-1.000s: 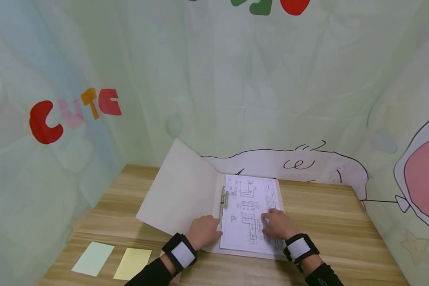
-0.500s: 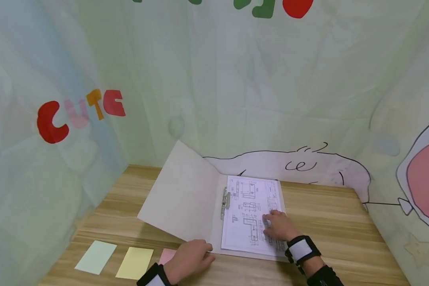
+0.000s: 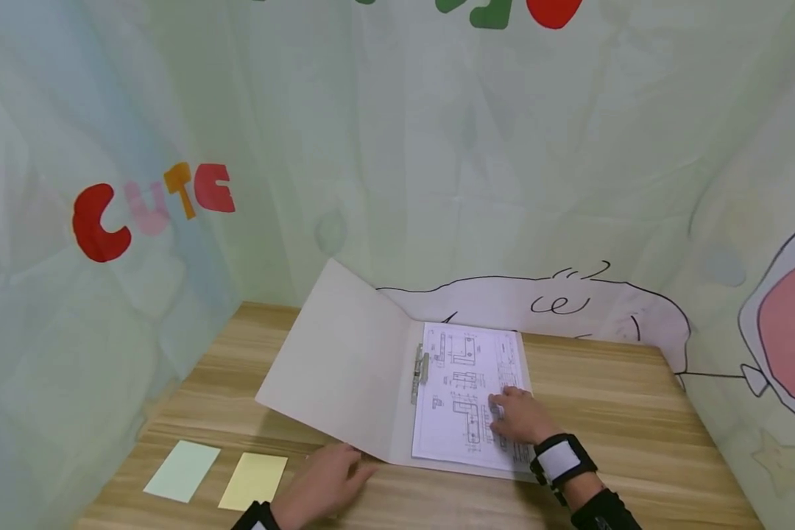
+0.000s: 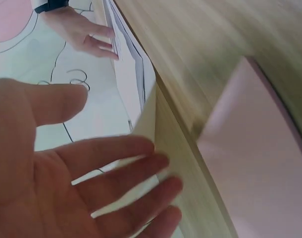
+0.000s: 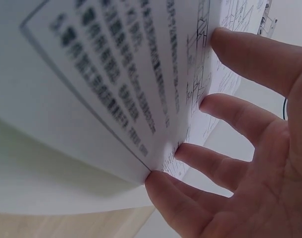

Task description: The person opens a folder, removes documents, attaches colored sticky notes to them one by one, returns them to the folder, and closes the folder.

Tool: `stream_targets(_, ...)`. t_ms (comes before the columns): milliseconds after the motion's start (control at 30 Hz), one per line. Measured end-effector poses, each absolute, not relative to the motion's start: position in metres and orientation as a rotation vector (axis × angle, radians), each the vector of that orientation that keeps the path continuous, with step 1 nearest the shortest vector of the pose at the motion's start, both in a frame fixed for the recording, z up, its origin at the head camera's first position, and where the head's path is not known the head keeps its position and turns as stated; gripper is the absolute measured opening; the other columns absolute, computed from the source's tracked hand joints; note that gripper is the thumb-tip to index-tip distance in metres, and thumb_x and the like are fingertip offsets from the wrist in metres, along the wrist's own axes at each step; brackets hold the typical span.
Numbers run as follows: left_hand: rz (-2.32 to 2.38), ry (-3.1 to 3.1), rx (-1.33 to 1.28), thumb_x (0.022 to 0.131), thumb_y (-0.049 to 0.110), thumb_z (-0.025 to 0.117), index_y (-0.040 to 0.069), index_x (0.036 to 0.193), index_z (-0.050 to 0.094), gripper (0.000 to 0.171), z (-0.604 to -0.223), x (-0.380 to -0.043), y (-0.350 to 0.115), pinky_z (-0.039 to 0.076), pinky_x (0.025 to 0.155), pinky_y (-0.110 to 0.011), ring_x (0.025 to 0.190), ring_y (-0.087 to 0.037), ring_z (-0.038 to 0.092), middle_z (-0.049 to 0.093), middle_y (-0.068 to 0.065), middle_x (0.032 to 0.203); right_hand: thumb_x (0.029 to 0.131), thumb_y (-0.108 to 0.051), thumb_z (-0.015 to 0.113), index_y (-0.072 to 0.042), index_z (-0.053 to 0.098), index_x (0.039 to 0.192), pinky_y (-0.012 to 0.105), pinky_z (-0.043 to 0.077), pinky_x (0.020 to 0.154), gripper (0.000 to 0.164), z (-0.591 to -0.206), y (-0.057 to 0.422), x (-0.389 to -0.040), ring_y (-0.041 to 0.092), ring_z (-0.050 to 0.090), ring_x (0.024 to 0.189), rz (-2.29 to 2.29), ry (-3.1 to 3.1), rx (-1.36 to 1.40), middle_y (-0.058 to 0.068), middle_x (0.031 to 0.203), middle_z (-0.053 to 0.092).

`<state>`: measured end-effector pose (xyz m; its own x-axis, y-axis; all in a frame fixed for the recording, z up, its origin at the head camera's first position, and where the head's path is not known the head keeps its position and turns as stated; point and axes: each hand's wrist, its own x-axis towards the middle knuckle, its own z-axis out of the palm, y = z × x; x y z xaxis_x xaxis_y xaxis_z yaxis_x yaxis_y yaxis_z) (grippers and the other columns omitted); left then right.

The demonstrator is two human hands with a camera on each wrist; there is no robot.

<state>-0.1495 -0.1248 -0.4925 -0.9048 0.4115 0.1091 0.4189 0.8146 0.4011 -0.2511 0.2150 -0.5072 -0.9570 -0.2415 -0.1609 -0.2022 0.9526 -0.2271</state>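
A white folder [image 3: 341, 361] lies spread on the table, its cover tilted up on the left. Its metal clip [image 3: 420, 368] runs along the left side of a stack of printed drawing sheets [image 3: 444, 434]. My right hand [image 3: 522, 417] rests its fingertips on the lower right of the top sheet [image 5: 126, 64]. Near the front edge of the cover, my left hand [image 3: 321, 480] is held with loosely extended fingers, nothing in it. In the left wrist view a pink sticky-note pad [image 4: 260, 153] lies beyond those fingertips; the hand hides it in the head view.
To the left lie a pale green note pad [image 3: 182, 471] and a yellow note pad [image 3: 253, 480], the yellow one close to my left hand. The wooden table [image 3: 609, 419] meets a printed curtain [image 3: 397, 147] at the back and sides.
My left hand has left the folder's inner lower edge and moved left and toward me, over the pink pad. My right hand stays on the sheet.
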Motion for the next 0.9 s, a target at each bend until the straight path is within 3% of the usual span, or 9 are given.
stream_targets(100,-0.666,-2.998,-0.615,0.092,0.037,0.058,0.004,0.085,0.066,0.034,-0.495,-0.151,-0.131,0.048,0.075,-0.042,0.088,-0.027,0.059,0.063,-0.008,0.094,0.081,-0.023,0.072,-0.002,0.061,0.124,0.059,0.033,0.098,0.049,-0.508,0.216,-0.252,0.048,0.04,0.123,-0.315,2.917,-0.33,0.026,0.134,0.046)
stream_targets(200,-0.768,-3.009,-0.496,0.092,0.037,0.059,-0.002,0.112,0.064,0.044,-0.499,-0.157,-0.134,0.044,0.086,-0.053,0.109,-0.04,0.053,0.058,-0.021,0.117,0.082,-0.024,0.072,-0.002,0.061,0.124,0.059,0.032,0.099,0.049,-0.509,0.217,-0.251,0.047,0.039,0.124,-0.319,2.909,-0.316,0.026,0.135,0.045)
stream_targets(300,-1.01,-2.971,-0.433,0.093,0.035,0.058,0.004,0.124,0.059,0.044,-0.501,-0.166,-0.134,0.043,0.09,-0.051,0.115,-0.035,0.05,0.055,-0.018,0.126,0.083,-0.024,0.071,-0.003,0.06,0.125,0.059,0.031,0.099,0.049,-0.509,0.217,-0.251,0.047,0.038,0.125,-0.326,2.897,-0.296,0.025,0.136,0.044)
stream_targets(433,-1.309,-2.934,-0.395,0.096,0.038,0.053,0.004,0.125,0.059,0.045,-0.501,-0.179,-0.133,0.047,0.075,-0.036,0.093,-0.018,0.057,0.062,-0.012,0.116,0.083,-0.028,0.07,-0.005,0.059,0.126,0.06,0.031,0.099,0.049,-0.51,0.214,-0.25,0.047,0.036,0.126,-0.341,2.889,-0.273,0.025,0.137,0.043)
stream_targets(500,-1.41,-2.909,-0.37,0.096,0.037,0.052,0.003,0.127,0.057,0.045,-0.5,-0.183,-0.131,0.047,0.076,-0.033,0.093,-0.014,0.056,0.062,-0.011,0.118,0.083,-0.032,0.07,-0.006,0.06,0.125,0.06,0.031,0.099,0.05,-0.511,0.212,-0.25,0.048,0.035,0.127,-0.358,2.885,-0.254,0.025,0.138,0.043)
stream_targets(667,-1.623,-2.72,-0.344,0.094,0.02,0.06,0.001,0.129,0.052,0.041,-0.499,-0.193,-0.12,0.041,0.095,-0.041,0.116,-0.021,0.051,0.056,-0.012,0.126,0.079,-0.04,0.072,-0.007,0.06,0.121,0.058,0.036,0.095,0.055,-0.513,0.206,-0.251,0.044,0.042,0.12,-0.369,2.908,-0.234,0.022,0.132,0.048)
stream_targets(900,-1.654,-2.661,-0.267,0.089,0.01,0.062,-0.007,0.124,0.05,0.04,-0.501,-0.199,-0.102,0.042,0.092,-0.044,0.111,-0.03,0.054,0.057,-0.019,0.121,0.076,-0.046,0.074,-0.003,0.057,0.122,0.05,0.045,0.086,0.065,-0.521,0.201,-0.256,0.034,0.047,0.102,-0.28,2.953,-0.218,0.017,0.115,0.053)
